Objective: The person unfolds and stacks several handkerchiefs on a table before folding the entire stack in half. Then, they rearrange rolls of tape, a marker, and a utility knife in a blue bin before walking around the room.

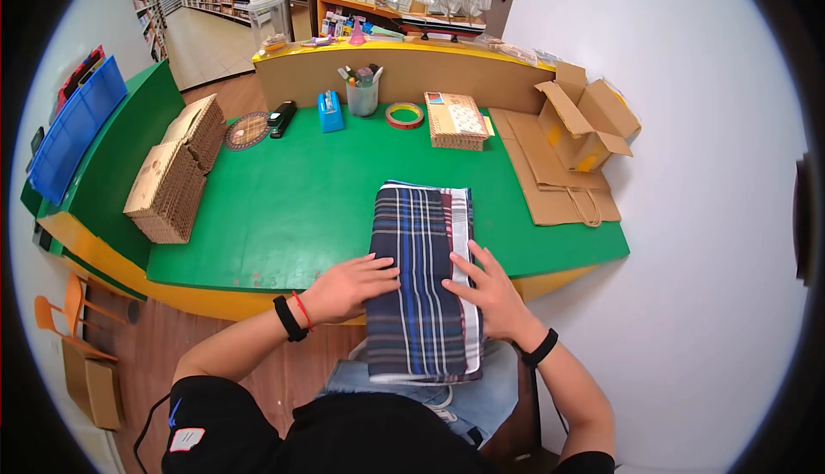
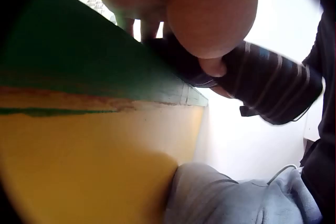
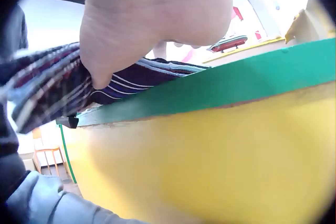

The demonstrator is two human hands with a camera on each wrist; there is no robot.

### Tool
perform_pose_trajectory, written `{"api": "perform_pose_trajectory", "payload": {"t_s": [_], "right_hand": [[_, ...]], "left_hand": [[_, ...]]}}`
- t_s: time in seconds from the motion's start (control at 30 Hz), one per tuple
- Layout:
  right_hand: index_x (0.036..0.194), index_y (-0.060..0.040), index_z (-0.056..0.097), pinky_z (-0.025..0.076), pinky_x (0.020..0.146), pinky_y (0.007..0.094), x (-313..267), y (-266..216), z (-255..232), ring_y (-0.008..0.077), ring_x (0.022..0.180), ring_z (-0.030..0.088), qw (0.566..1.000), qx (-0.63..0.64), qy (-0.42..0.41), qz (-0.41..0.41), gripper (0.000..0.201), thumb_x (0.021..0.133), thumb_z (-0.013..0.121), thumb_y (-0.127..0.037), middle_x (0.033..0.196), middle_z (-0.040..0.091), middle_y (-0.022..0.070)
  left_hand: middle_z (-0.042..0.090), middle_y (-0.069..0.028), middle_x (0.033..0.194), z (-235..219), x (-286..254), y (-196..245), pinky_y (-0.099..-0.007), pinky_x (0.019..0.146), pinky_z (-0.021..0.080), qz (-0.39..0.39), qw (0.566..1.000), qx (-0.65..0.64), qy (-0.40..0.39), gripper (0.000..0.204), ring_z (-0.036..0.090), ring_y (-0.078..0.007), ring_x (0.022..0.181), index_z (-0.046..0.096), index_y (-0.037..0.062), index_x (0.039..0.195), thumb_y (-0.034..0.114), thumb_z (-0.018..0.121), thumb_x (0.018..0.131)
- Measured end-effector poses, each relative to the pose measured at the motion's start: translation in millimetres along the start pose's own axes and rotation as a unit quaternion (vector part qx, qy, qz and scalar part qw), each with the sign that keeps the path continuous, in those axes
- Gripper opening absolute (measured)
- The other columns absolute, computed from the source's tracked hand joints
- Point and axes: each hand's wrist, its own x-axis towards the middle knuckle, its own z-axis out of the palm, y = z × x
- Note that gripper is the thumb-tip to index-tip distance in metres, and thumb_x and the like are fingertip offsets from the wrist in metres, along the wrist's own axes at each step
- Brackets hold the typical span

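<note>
A folded plaid cloth (image 1: 417,293), dark blue with white, blue and red stripes, lies over the front edge of the green table (image 1: 284,207), its near part above the person's lap. The left hand (image 1: 348,287) rests on its left side with fingers extended. On the right side, the right hand (image 1: 491,293) lies with fingers spread. In the left wrist view, the left hand (image 2: 184,8) has its thumb against the cloth (image 2: 268,82) beyond the table edge. The right wrist view shows the right hand (image 3: 152,19) with its thumb at the cloth (image 3: 52,87); its fingertips are mostly hidden.
Woven boxes (image 1: 168,190) stand at the left, beside a black stapler (image 1: 281,119). Along the back are a blue tape dispenser (image 1: 330,111), a pen cup (image 1: 363,96), a tape roll (image 1: 404,115) and a wicker box (image 1: 455,122). Cardboard (image 1: 550,165) lies at the right.
</note>
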Motion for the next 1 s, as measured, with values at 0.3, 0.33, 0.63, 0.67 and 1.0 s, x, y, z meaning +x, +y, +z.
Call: {"api": "perform_pose_trajectory", "payload": {"t_s": [0.3, 0.33, 0.63, 0.67, 1.0], "right_hand": [[0.083, 0.0061, 0.059, 0.044, 0.068, 0.0435, 37, 44, 31, 0.0295, 0.072, 0.056, 0.927, 0.241, 0.163, 0.237, 0.045, 0.099, 0.061, -0.036, 0.075, 0.055, 0.0221], [0.075, 0.0058, 0.055, 0.041, 0.059, 0.0441, 39, 51, 32, 0.0280, 0.061, 0.053, 0.934, 0.203, 0.131, 0.262, 0.054, 0.101, 0.058, -0.041, 0.064, 0.051, 0.0207], [0.091, 0.0005, 0.064, 0.043, 0.056, 0.0424, 56, 75, 47, 0.0286, 0.057, 0.057, 0.891, 0.223, 0.205, 0.340, 0.042, 0.093, 0.069, -0.041, 0.058, 0.055, 0.0127], [0.091, 0.0005, 0.064, 0.043, 0.056, 0.0424, 57, 75, 47, 0.0286, 0.057, 0.057, 0.890, 0.223, 0.207, 0.340, 0.042, 0.093, 0.069, -0.041, 0.058, 0.055, 0.0127], [0.126, -0.0003, 0.054, 0.051, 0.079, 0.0473, 81, 41, -6, 0.0339, 0.092, 0.068, 0.924, 0.057, 0.124, 0.356, 0.053, 0.086, 0.075, -0.026, 0.091, 0.070, 0.0178]], "left_hand": [[0.070, -0.0206, 0.111, -13, 32, 13, -0.0408, 0.087, 0.053, -0.320, 0.880, -0.328, 0.122, 0.053, 0.070, -0.0355, 0.099, 0.054, -0.0022, 0.130, 0.040, 0.062, 0.098], [0.070, -0.0224, 0.108, -8, 35, 8, -0.0417, 0.085, 0.053, -0.284, 0.893, -0.308, 0.167, 0.055, 0.070, -0.0350, 0.095, 0.050, -0.0037, 0.133, 0.037, 0.064, 0.097], [0.064, -0.0214, 0.088, -12, 65, -38, -0.0440, 0.076, 0.051, -0.369, 0.904, -0.176, 0.123, 0.049, 0.064, -0.0353, 0.078, 0.042, -0.0021, 0.131, 0.016, 0.068, 0.094], [0.064, -0.0214, 0.088, -9, 68, -41, -0.0440, 0.076, 0.051, -0.368, 0.905, -0.176, 0.122, 0.049, 0.064, -0.0353, 0.078, 0.042, -0.0021, 0.131, 0.016, 0.068, 0.094], [0.038, -0.0202, 0.154, -40, 102, -40, -0.0573, 0.116, 0.031, -0.042, 0.978, 0.195, -0.065, 0.060, 0.034, -0.0453, 0.143, 0.047, 0.0125, 0.147, 0.036, 0.064, 0.095]]}}
